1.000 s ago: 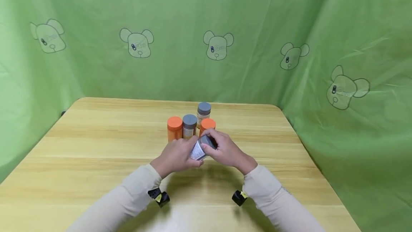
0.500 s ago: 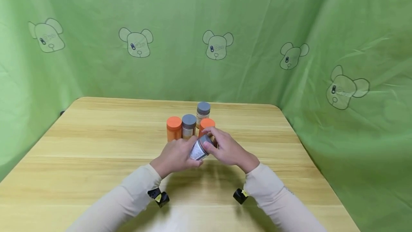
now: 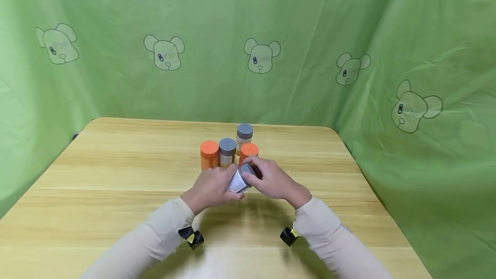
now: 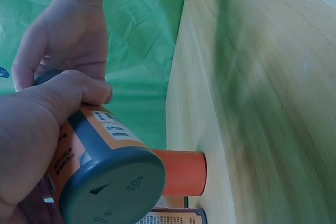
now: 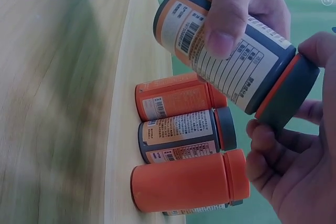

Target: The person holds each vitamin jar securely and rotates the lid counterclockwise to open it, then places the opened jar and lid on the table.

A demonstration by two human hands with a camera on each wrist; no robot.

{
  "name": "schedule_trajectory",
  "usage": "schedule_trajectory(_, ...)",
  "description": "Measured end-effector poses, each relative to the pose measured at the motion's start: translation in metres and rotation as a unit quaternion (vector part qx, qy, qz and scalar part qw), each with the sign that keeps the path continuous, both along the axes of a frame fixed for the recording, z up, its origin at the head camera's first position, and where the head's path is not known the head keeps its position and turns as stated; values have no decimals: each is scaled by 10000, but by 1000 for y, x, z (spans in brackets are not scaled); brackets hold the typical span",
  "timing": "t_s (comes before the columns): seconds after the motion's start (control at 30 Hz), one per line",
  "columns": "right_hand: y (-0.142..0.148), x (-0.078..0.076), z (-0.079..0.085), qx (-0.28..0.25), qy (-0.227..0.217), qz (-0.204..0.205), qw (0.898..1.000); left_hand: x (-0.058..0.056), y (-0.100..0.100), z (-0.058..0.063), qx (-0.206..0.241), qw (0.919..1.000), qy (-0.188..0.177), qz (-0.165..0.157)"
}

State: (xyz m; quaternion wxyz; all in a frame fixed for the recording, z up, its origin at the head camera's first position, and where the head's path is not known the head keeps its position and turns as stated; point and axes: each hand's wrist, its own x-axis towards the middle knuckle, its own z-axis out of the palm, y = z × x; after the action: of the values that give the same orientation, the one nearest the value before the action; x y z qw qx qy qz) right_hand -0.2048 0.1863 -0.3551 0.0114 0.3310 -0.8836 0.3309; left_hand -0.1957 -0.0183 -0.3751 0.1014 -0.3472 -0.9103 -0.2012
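Observation:
My left hand (image 3: pixel 211 187) grips the body of a tilted dark grey bottle (image 5: pixel 228 56) with a printed label, its thumb lying across the label. The fingers and thumb of my right hand (image 3: pixel 274 180) are curled round the bottle's grey cap (image 5: pixel 291 92). The cap sits on the bottle, above a thin orange ring. In the left wrist view the round base (image 4: pixel 113 187) faces the camera. The bottle is held above the table, just in front of other standing bottles. My right hand partly hides an orange-capped bottle (image 3: pixel 249 150) behind it in the head view.
An orange bottle (image 3: pixel 209 156) and a grey-capped bottle (image 3: pixel 227 152) stand side by side behind my left hand. Farther back is another grey-capped bottle (image 3: pixel 244 134). The wooden table (image 3: pixel 128 171) meets a green curtain (image 3: pixel 217 89) at its far and right sides.
Half a second ago my right hand's fingers were loosened and slightly raised at the cap; now they wrap closer round it. My left hand and the bottle have stayed nearly still.

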Motion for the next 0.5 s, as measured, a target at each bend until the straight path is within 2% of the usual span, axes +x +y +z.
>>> schedule_trajectory(0.33, 3, 2, 2, -129, 75, 333, 9993, 0, 0, 0, 55, 9999, -147, 20)
schedule_trajectory(0.5, 0, 1, 0, -90, 89, 182, 9998, 0, 0, 0, 105, 9999, -50, 3)
